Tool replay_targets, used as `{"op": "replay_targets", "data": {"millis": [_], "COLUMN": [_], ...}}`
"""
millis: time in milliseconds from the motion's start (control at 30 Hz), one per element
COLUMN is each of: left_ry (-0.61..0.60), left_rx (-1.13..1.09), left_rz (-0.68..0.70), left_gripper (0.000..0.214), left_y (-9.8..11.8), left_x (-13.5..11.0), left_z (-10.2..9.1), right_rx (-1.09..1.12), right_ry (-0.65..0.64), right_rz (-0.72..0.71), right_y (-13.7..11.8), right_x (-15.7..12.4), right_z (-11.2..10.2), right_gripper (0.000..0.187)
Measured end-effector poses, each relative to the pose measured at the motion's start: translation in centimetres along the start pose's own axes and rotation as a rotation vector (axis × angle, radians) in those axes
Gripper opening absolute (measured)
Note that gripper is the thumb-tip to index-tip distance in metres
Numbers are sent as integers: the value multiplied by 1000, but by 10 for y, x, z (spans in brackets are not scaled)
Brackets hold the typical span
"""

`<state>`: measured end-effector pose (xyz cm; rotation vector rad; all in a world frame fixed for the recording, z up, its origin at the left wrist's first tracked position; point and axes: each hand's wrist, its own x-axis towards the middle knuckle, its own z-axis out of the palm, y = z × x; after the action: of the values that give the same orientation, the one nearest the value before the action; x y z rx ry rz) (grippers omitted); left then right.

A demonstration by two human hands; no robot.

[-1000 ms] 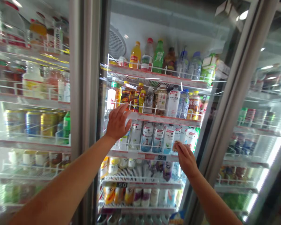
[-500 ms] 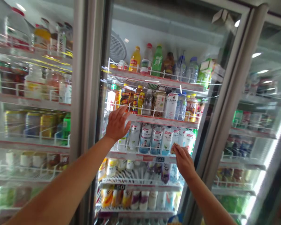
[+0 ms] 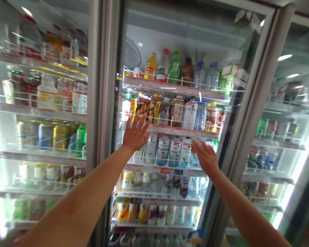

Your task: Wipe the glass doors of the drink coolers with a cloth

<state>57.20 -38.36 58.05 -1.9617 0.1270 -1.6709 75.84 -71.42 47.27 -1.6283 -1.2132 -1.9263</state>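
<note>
1. The left hand (image 3: 136, 135) is spreading its fingers wide, with the palm facing the glass door (image 3: 187, 31), and is holding nothing that shows; whether it is pressing on the glass is hard to tell.
2. The right hand (image 3: 205, 156) is reaching toward the same door, well apart from the left hand, with its fingers stretched out and lying close together. It is blurring, so I cannot tell whether it is gripping anything at its fingertips.
3. The glass door is standing in front of both hands and reaching well above and below them; its metal frame (image 3: 260, 85) is slanting up to the right of the right hand.
4. Behind the glass, a row of white-labelled bottles (image 3: 162, 151) is standing between the two hands.
5. Above the right hand and slightly to its left, a white bottle (image 3: 190, 113) is standing beside a brown bottle (image 3: 177, 111).
6. Higher above the left hand, an orange bottle (image 3: 151, 66) and a green bottle (image 3: 174, 68) are standing on the top shelf.
7. Below the right hand and to its left, a purple bottle (image 3: 184, 187) is showing.
8. Far to the left of the left hand, a blue can (image 3: 46, 135) and a gold can (image 3: 61, 137) are sitting side by side.
</note>
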Motion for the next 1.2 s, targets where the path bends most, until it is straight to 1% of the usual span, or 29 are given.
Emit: {"op": "replay_targets", "data": {"millis": [67,100,133,167,200,267,300,333,367,400,433,467,533,567,600,633,667,700,733,767,800,833,900,933,967,1000,1033,1100,1200], "left_ry": [-25,-37,-50,-65,-83,-118,-127,-127,-119,-106,-94,-90,-79,-65,-45,-23,-2,9,12,12,11,9,0,-5,-10,-12,-12,-6,7], "left_rx": [4,5,7,9,10,7,6,7,13,24,38,49,61,65,67,70,72,70,61,47,32,18,-3,-10,-15,-20,-24,-27,-23], "left_rz": [-12,-17,-20,-23,-19,24,58,94,120,127,115,100,73,62,52,40,23,8,-1,-5,-8,-12,-21,-25,-28,-31,-33,-32,-25], "left_gripper": [79,79,80,80,81,81,81,80,79,78,77,77,77,77,77,76,75,73,72,71,70,69,67,66,65,64,63,62,60], "left_y": [2,4,5,5,4,-2,-8,-16,-24,-33,-42,-48,-55,-55,-54,-51,-48,-46,-44,-43,-43,-43,-45,-46,-46,-46,-46,-46,-45], "left_x": [1,1,0,-1,-4,-12,-17,-22,-27,-31,-35,-37,-40,-41,-42,-42,-43,-45,-46,-47,-48,-48,-49,-49,-49,-49,-48,-48,-48], "left_z": [0,0,0,-2,-4,-11,-16,-20,-25,-29,-32,-34,-32,-29,-25,-21,-18,-15,-13,-12,-11,-11,-12,-13,-13,-12,-12,-12,-12], "right_rx": [-45,-61,-57,-44,-24,27,59,106,137,159,179,182,164,146,115,92,78,62,50,40,45,64,136,174,199,219,229,207,128], "right_ry": [138,236,278,254,207,104,45,-38,-124,-179,-208,-221,-172,-129,-27,106,231,319,358,341,272,170,0,-47,-94,-130,-149,-163,-93], "right_rz": [197,320,363,306,221,8,-147,-381,-563,-632,-659,-637,-537,-435,-238,-52,84,180,220,209,152,62,-218,-397,-534,-642,-699,-685,-439], "right_y": [29,34,31,19,0,-49,-73,-91,-103,-107,-103,-93,-63,-48,-35,-28,-27,-33,-46,-64,-86,-109,-151,-165,-172,-172,-165,-132,-67], "right_x": [58,81,96,104,102,78,59,41,27,18,17,23,55,76,98,118,133,142,143,137,125,108,70,55,44,41,44,72,139], "right_z": [10,17,23,30,35,43,46,47,48,48,47,46,42,40,40,41,44,48,54,61,67,74,84,86,85,83,79,67,48], "right_gripper": [57,54,53,53,52,50,50,52,52,50,46,45,47,51,53,52,50,48,48,49,51,53,51,47,43,40,38,37,45]}}
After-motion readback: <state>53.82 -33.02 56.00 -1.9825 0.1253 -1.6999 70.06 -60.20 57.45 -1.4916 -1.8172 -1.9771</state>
